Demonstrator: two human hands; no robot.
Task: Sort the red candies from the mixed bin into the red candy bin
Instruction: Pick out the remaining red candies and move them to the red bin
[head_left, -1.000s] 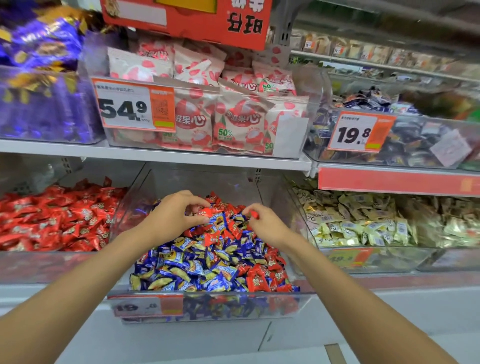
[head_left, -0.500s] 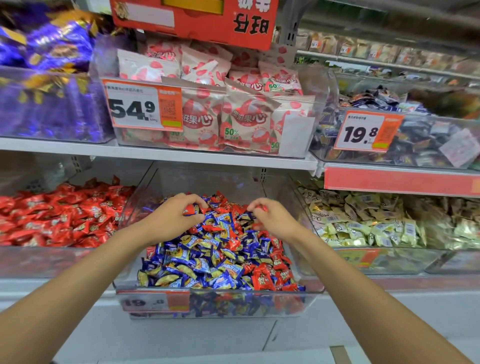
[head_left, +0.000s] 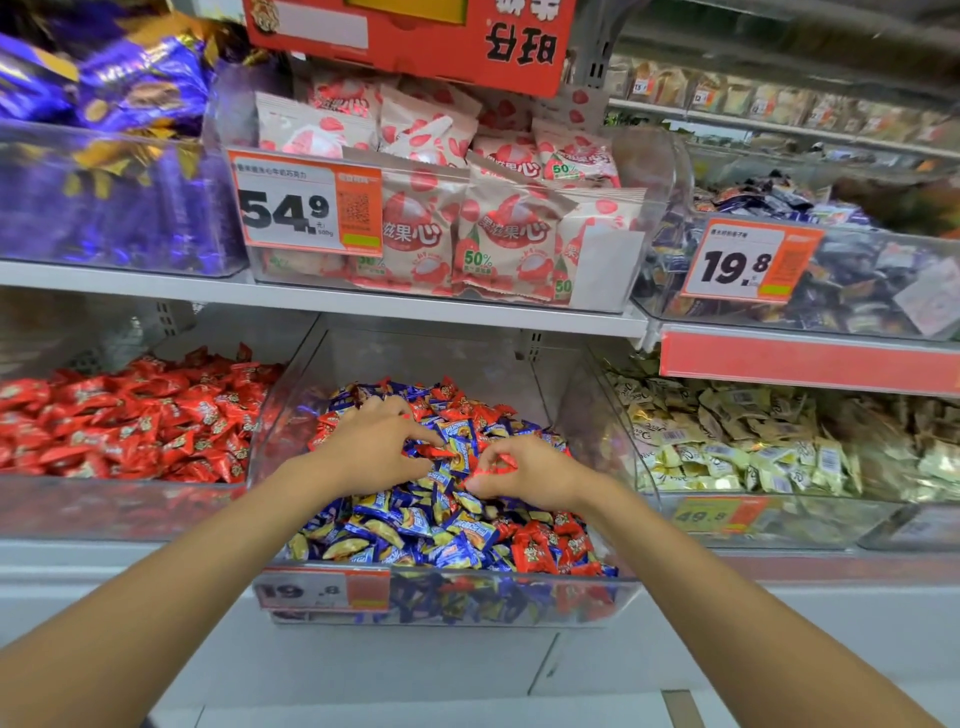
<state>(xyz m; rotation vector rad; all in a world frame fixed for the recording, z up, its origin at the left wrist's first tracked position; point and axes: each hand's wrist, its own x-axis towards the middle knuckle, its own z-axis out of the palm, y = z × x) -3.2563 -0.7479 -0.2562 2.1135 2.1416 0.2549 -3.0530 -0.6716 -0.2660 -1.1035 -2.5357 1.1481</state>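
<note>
head view | left hand (head_left: 371, 447) and right hand (head_left: 535, 475) have drawn closer together over the clear plastic mixed bin (head_left: 447, 597) | each pinches a red foil-wrapped candy (head_left: 435, 451) | clear plastic red candy bin (head_left: 130, 504) just left of it; transfer looks next

bare L hand (head_left: 371, 449), bare R hand (head_left: 537, 480), forearms uncovered to frame edge

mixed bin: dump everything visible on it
The mixed bin is a clear plastic tub, open on top, on the lower shelf, right of the red candy bin. It holds a heap of blue candies mixed with red candies. A price tag reading 19.8 sits on its front wall. The left hand and right hand reach into the heap, each pinching one of the red ones.
</note>
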